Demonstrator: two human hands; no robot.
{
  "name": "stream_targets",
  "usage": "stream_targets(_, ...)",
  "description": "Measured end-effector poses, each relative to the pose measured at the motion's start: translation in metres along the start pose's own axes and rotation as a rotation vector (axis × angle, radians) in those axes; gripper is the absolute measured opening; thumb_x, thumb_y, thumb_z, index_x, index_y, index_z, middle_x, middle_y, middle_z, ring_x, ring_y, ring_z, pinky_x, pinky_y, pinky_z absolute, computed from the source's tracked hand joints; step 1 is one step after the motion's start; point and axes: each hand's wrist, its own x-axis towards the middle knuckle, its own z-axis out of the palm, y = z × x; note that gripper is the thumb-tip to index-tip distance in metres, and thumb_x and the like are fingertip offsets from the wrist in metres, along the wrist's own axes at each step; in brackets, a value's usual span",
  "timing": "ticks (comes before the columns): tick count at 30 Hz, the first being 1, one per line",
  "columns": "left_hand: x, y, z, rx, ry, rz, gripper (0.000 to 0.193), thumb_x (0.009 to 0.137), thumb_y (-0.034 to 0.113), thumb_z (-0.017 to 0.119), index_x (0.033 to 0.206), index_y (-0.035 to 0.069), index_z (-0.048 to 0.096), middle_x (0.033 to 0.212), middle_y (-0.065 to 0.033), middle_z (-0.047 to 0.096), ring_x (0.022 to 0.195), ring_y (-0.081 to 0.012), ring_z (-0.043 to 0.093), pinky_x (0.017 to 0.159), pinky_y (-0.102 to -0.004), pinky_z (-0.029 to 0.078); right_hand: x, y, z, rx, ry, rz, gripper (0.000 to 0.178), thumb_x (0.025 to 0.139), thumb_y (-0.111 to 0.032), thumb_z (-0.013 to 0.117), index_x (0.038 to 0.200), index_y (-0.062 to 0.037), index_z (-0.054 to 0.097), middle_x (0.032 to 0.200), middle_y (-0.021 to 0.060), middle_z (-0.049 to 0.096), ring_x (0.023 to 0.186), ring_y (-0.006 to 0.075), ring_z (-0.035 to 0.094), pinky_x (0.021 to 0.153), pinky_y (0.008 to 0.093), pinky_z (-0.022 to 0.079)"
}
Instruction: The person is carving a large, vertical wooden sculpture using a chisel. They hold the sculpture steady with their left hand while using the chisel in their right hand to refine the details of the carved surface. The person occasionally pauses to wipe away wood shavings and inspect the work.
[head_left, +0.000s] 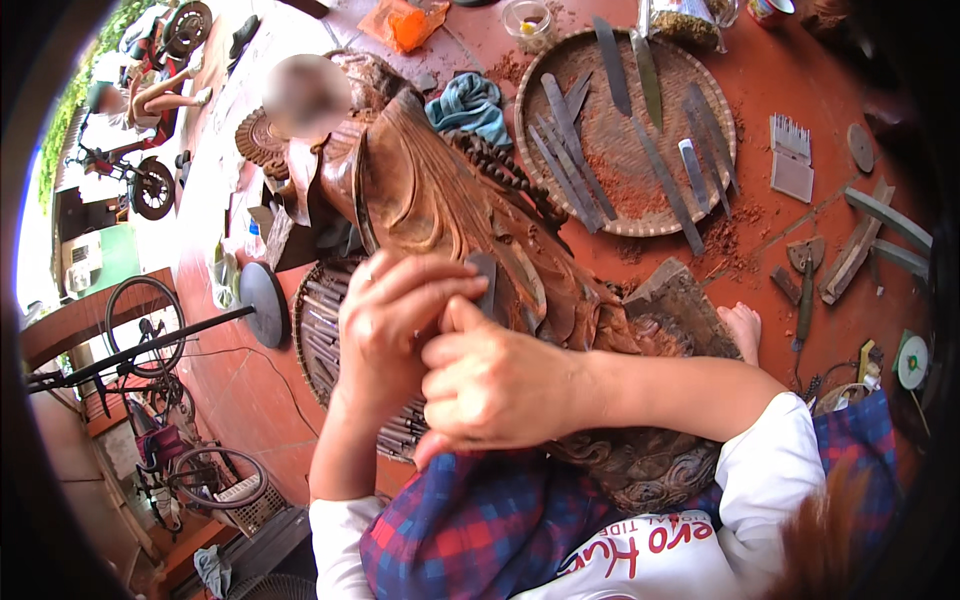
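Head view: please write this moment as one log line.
left hand: on tool | right hand: curled close by, hold unclear | tool: over carving, contact unclear | basket: holds files

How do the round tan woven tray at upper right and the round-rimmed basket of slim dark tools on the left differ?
The tray holds flat grey metal tools spread loosely; the basket holds slim tools packed closely. The tray's rim is mostly in view; the basket is partly hidden by the left hand. Both have curved rims and hold tools.
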Motion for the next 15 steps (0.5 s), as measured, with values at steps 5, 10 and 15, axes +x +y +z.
stream_targets(5, 0.001, 0.009, -0.011, -0.014, -0.019, -0.056, 0.025, 0.068, 0.012, 0.073, 0.093, 0.01, 0.077, 0.097, -0.0015, 0.073, 0.085, -0.0223, 0.062, 0.079, -0.0346, 0.048, 0.007, -0.006, -0.006, -0.016, -0.004, -0.045, 0.046, 0.093, -0.046, 0.059, 0.062, -0.0106, 0.06, 0.061, 0.0035, 0.055, 0.071, 0.0225, 0.056, 0.079, 0.0427, 0.039)
stream_targets(10, -0.012, 0.008, -0.002, -0.018, -0.003, -0.075, 0.026, 0.065, 0.013, 0.074, 0.091, 0.011, 0.077, 0.097, -0.0017, 0.073, 0.085, -0.0229, 0.062, 0.08, -0.0347, 0.049, 0.001, -0.007, -0.002, 0.052, -0.016, -0.038, 0.045, 0.091, -0.044, 0.062, 0.06, -0.0111, 0.059, 0.061, 0.0035, 0.058, 0.07, 0.0219, 0.056, 0.079, 0.0418, 0.038)
stream_targets(15, 0.012, 0.005, -0.01, -0.006, -0.02, -0.056, 0.027, 0.067, 0.014, 0.072, 0.093, 0.011, 0.077, 0.096, -0.0018, 0.073, 0.086, -0.0238, 0.062, 0.08, -0.0351, 0.048, 0.011, 0.005, -0.007, -0.037, 0.04, -0.055, 0.045, 0.09, -0.045, 0.062, 0.059, -0.0124, 0.059, 0.061, 0.0027, 0.059, 0.07, 0.0217, 0.057, 0.076, 0.0414, 0.039)
